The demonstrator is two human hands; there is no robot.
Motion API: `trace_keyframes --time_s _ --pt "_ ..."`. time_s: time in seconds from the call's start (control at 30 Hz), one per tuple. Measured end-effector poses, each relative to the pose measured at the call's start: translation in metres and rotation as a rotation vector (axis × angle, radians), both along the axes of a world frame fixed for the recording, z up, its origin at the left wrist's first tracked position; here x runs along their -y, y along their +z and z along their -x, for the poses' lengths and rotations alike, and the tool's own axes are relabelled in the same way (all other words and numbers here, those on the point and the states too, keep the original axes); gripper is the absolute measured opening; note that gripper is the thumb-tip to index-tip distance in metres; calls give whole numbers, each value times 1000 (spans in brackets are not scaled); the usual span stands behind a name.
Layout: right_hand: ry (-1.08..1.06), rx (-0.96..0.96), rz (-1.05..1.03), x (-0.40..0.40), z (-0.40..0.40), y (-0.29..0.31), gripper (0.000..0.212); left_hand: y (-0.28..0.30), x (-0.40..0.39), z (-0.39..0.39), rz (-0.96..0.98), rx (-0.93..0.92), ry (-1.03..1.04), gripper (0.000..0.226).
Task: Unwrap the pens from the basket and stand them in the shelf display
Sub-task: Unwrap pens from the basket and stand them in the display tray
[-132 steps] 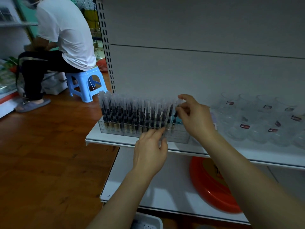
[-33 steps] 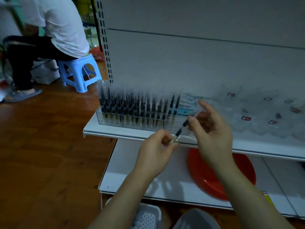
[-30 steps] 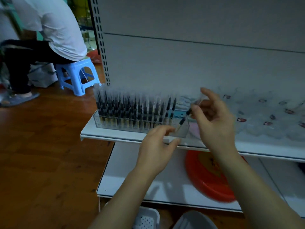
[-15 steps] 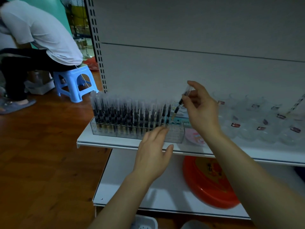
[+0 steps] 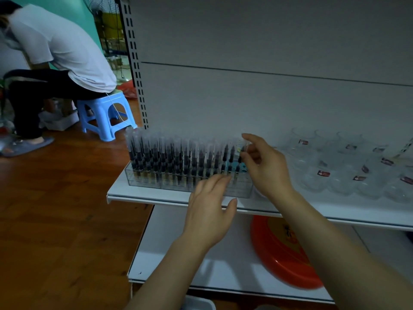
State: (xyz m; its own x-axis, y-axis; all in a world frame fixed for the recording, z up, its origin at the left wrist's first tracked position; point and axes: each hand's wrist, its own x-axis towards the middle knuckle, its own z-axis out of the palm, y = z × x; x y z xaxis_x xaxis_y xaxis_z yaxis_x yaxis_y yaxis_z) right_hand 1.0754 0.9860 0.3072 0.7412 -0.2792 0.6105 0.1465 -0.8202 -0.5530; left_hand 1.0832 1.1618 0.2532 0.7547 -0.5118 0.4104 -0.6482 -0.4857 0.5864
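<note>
A clear plastic pen display [image 5: 156, 180] stands on the white shelf [image 5: 138, 195], packed with several upright black pens with clear caps [image 5: 169, 157]. My right hand [image 5: 266, 166] pinches one pen [image 5: 241, 156] at its top, standing it in a slot at the display's right end. My left hand [image 5: 210, 206] rests with fingers spread against the display's front right, holding nothing. The basket shows only as a white corner [image 5: 196, 304] at the bottom edge.
Several clear glass cups [image 5: 339, 166] with small labels fill the shelf to the right. A red round tray [image 5: 281, 253] leans on the lower shelf. A person in a white shirt [image 5: 58, 50] sits on a blue stool [image 5: 105, 115] at the left, on the wooden floor.
My right hand has brought the pen down from above the display into its right end. My left hand has let go of the pen and moved up to the display's front.
</note>
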Motion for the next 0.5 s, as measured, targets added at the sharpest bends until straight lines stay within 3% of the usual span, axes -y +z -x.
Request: trace_keyframes --time_s 0.3,0.43,0.5 --pt "-13 -23 -36 -4 11 1 56 6 -1 4 272 -91 0 37" --pt "-72 183 -15 -24 32 -8 39 0 -16 12 394 -114 64 8" --pt "-4 205 26 -44 42 -22 29 -11 -28 16 434 -157 107 7"
